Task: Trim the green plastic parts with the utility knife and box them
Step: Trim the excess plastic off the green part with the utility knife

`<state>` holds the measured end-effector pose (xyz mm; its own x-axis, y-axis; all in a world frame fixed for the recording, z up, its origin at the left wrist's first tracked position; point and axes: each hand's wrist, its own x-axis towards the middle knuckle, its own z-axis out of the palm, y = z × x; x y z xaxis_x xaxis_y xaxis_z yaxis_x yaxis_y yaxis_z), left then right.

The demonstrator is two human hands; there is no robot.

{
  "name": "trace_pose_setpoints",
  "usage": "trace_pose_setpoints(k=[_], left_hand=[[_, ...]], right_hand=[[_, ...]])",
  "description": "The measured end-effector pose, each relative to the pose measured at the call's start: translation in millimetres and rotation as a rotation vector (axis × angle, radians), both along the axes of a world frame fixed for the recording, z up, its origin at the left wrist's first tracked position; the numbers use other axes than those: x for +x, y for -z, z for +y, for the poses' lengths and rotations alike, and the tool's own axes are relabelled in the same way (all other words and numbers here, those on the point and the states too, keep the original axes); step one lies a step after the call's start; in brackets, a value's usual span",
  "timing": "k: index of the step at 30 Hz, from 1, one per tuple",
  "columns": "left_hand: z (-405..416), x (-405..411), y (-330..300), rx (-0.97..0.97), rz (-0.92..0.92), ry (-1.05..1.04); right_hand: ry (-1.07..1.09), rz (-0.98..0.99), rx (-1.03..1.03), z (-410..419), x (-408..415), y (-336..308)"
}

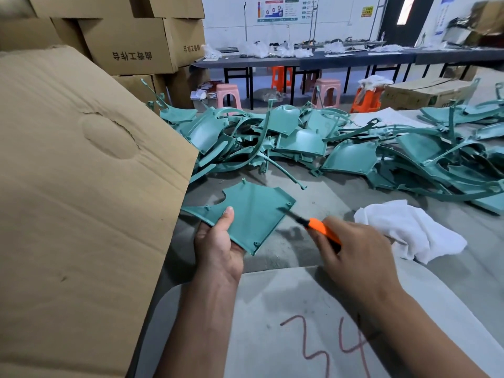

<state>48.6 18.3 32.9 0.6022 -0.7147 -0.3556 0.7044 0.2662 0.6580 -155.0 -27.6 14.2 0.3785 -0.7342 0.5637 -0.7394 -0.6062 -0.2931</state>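
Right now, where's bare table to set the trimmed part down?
Bare grey table between the held green plastic panel, the white cloth and the pile of green parts. The pile behind is crowded; the cardboard flap blocks the left.

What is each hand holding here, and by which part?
The left hand holds a flat green plastic part by its near lower edge, thumb on top. The right hand grips the utility knife by its orange handle, blade toward the part's right edge.
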Motion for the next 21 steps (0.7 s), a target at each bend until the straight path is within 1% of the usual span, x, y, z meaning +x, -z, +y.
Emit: trace_pose_setpoints(k=[2, 4, 7, 10, 12, 13, 14, 17, 19, 21], left_hand=[[-1, -1, -1, 0.004, 0.001, -0.027], [-1, 0, -2, 0.005, -0.002, -0.032], [2, 1, -3, 0.014, -0.011, -0.024], [4, -2, -3, 0.016, -0.020, -0.035], [5, -3, -2, 0.013, -0.029, -0.051], [5, -2, -2, 0.007, -0.035, -0.060], [5, -2, -2, 0.002, -0.039, -0.066], [5, -3, -1, 0.009, -0.038, -0.069], [5, -4, -1, 0.011, -0.036, -0.061], [5, -5, -2, 0.000, -0.024, -0.051]], right_hand=[[-0.149, 0.071, -0.020, 9, 7, 2], [-0.186, 0.110, -0.017, 12, 12, 5], [-0.016, 0.061, -0.058, 2, 7, 7], [0.220, 0.035, -0.013, -12, -5, 6], [0.282, -0.018, -0.001, -15, -8, 5], [0.237, -0.054, -0.011, -13, -7, 5], [0.144, -0.072, -0.026, -11, -6, 5], [-0.179, 0.021, -0.045, 2, 5, 6], [-0.235, 0.073, -0.019, 5, 10, 7], [-0.202, 0.082, -0.020, 6, 11, 8]])
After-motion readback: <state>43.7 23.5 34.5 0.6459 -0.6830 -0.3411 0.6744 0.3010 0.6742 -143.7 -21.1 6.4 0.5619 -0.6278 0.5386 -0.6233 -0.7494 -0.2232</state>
